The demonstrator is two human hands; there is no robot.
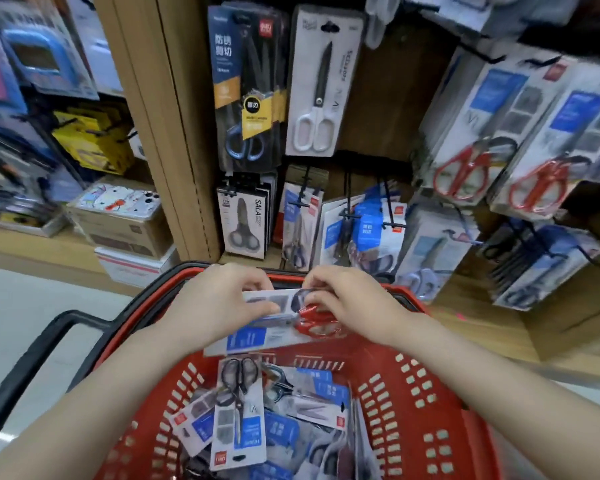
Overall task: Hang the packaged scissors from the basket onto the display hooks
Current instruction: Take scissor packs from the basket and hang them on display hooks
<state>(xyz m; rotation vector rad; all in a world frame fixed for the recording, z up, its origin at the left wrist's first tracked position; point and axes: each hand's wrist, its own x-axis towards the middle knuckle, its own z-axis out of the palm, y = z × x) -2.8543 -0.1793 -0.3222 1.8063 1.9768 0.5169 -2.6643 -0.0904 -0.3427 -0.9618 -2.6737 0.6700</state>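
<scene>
A pack of red-handled scissors (284, 327) lies flat over the far end of the red basket (409, 403), held by both hands. My left hand (219, 299) grips its left part, fingers curled over the card. My right hand (350, 303) pinches the end with the red handles. Several more scissors packs (238, 410) lie loose in the basket below. Display hooks (347, 188) on the wooden panel ahead carry hanging scissors packs; matching red-handled packs (465, 140) hang at the upper right.
The basket's black handle (39, 351) folds out to the left over the pale floor. A wooden shelf upright (174, 133) divides the scissors bay from stationery boxes (118, 220) at the left. Blue and grey packs (541, 268) crowd the lower right hooks.
</scene>
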